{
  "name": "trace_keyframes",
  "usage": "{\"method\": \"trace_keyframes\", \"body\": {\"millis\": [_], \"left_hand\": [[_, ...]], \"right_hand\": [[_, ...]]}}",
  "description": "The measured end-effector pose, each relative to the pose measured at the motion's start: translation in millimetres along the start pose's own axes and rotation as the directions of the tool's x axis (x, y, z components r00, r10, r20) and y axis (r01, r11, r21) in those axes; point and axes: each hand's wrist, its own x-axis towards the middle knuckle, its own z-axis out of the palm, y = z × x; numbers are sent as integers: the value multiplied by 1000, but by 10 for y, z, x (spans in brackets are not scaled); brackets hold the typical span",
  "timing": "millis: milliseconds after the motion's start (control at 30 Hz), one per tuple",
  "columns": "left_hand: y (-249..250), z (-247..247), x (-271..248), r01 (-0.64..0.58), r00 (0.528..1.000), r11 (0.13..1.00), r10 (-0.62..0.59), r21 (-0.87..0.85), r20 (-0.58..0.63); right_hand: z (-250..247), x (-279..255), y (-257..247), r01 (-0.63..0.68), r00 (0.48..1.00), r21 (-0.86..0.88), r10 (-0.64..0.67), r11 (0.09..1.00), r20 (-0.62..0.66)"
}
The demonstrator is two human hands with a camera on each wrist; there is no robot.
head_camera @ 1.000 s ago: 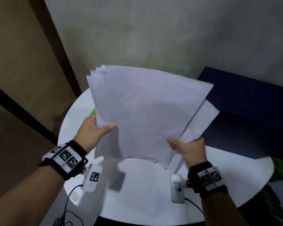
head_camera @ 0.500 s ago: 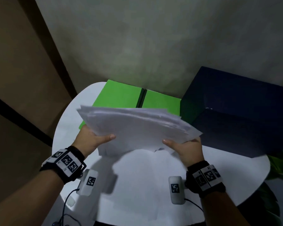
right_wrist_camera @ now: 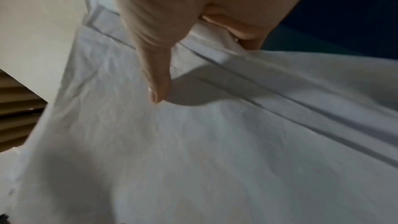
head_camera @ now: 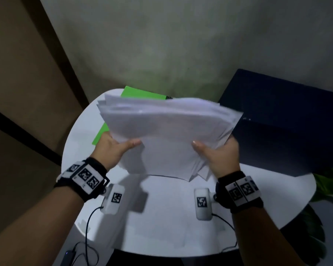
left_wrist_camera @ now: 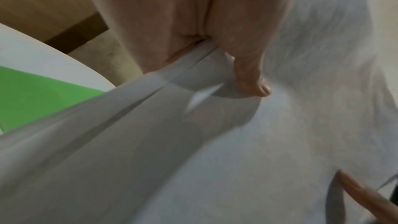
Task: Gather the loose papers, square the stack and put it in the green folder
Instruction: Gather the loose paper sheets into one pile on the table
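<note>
A loose stack of white papers (head_camera: 167,129) hangs in the air over the round white table (head_camera: 161,227), its sheets uneven at the edges. My left hand (head_camera: 113,148) grips the stack's left side, thumb on top (left_wrist_camera: 254,81). On the stack's right side my right hand (head_camera: 217,154) holds on, thumb on the top sheet (right_wrist_camera: 159,84), fingers underneath. The papers (left_wrist_camera: 215,142) (right_wrist_camera: 215,142) fill both wrist views. The green folder (head_camera: 140,94) lies open on the far part of the table, mostly hidden behind the stack; a green strip (left_wrist_camera: 36,96) shows in the left wrist view.
A dark blue box (head_camera: 288,120) stands on the table's right, close to my right hand. Green plant leaves (head_camera: 331,187) show past the right rim. Cables (head_camera: 88,227) hang from the wrist cameras over the near table edge. A wall rises behind the table.
The stack went from upright and fanned, tipped nearly flat half a second ago, and now tilts up again, covering most of the folder. Both hands kept their hold.
</note>
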Motion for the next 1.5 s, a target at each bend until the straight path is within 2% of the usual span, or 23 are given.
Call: {"method": "trace_keyframes", "body": {"millis": [67,200,367,433,500,533,600,633,667,700,733,767,833,933,1033,1200,1300,1333,1400,1433,1500], "left_hand": [[-52,24,-42,-6,1000,999,5,36,4],[-294,115,-213,44,992,983,-64,177,109],[-338,216,-207,19,999,970,-29,240,37],[-236,173,-183,-10,1000,967,10,253,2],[-145,46,-138,-50,995,968,69,246,-69],[-109,-44,-113,-65,990,967,94,247,-104],[-80,-218,-73,-56,983,967,97,249,-156],[-95,-302,-55,-39,982,969,82,245,-168],[-104,-367,-45,-22,983,970,65,243,-170],[-123,-420,-43,-5,985,970,47,244,-165],[-138,-451,-51,8,988,968,32,251,-153],[-159,-466,-60,20,990,968,17,249,-143],[-214,-479,-86,41,990,973,-8,229,-141],[-257,-492,-137,66,987,987,-43,145,-154],[-260,-505,-165,91,982,994,-80,57,-172],[-204,-515,-158,100,981,995,-103,-26,-164],[-212,-540,-148,102,981,993,-111,-62,-159],[-218,-554,-148,105,981,992,-115,-72,-156],[-231,-588,-156,113,980,991,-124,-76,-153],[-246,-601,-162,123,979,989,-135,-82,-152],[-283,-617,-165,145,976,985,-158,-91,-152]], "right_hand": [[-34,-40,20,2,1000,-6,-2,1000,16],[-63,-196,320,-172,981,-123,181,977,65],[-21,-203,403,-186,982,-80,184,979,-40],[-67,-180,480,-172,984,-127,164,977,-67],[-133,-182,694,-253,961,-252,214,934,-174],[-154,-213,848,-335,936,-368,261,867,-237],[-120,-348,1163,-493,866,-630,406,601,-291],[-66,-438,1298,-498,839,-741,467,451,-279],[-1,-531,1398,-440,837,-836,488,329,-248],[46,-603,1498,-357,854,-902,477,243,-210],[81,-653,1545,-290,879,-937,443,196,-179],[83,-661,1585,-266,893,-945,418,190,-168],[42,-611,1619,-300,892,-919,417,258,-174],[48,-546,1600,-396,865,-854,450,338,-223],[156,-554,1548,-475,833,-805,475,355,-283],[236,-554,1477,-551,790,-711,548,436,-276],[118,-470,1454,-483,836,-732,502,481,-222],[50,-420,1445,-442,857,-772,470,457,-212],[-81,-318,1438,-374,879,-867,424,330,-218],[-120,-280,1439,-356,878,-897,423,261,-225],[-132,-247,1452,-335,856,-922,473,195,-210]]}}
